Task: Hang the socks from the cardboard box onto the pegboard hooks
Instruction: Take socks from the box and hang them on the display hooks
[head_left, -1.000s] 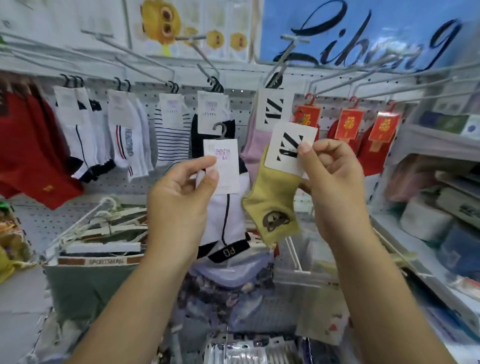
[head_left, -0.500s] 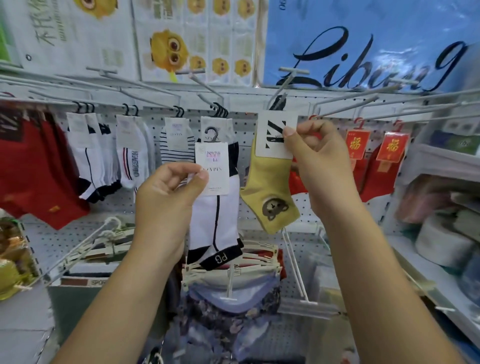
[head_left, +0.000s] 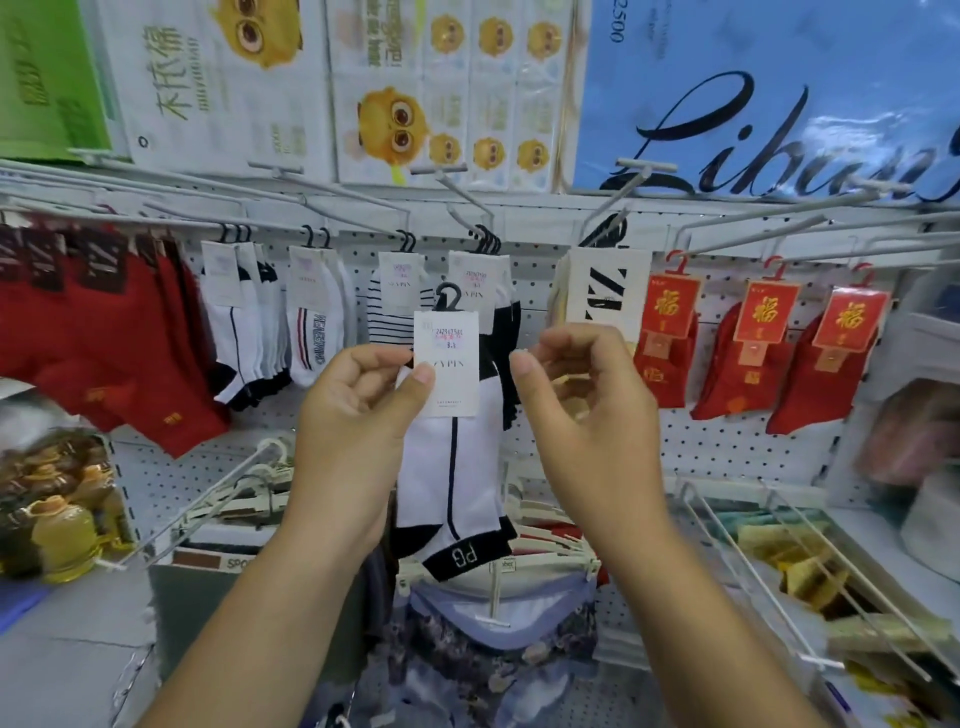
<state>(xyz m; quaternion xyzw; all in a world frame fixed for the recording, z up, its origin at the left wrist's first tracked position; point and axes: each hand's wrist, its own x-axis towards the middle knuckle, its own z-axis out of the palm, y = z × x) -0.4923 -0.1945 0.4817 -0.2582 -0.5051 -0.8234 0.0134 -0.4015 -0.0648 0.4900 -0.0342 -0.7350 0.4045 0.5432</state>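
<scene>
White sock (head_left: 447, 483) with black trim and "PG" on the cuff, held up in front of the pegboard (head_left: 727, 447). My left hand (head_left: 353, 405) pinches its card label (head_left: 451, 364), thumb on the front. I read "3.3" on the sticker and a brand like "ZYPIN", not sure. A black plastic hanger (head_left: 448, 296) tops the label. My right hand (head_left: 576, 410) is just beside the label, fingers loosely curled, holding nothing. Behind it hangs a card with a bold "ZZ" mark (head_left: 605, 291). The red socks (head_left: 670, 364) on the right carry gold "福" tags. The blue banner (head_left: 753, 104) above reads "Libu", then is cut off.
</scene>
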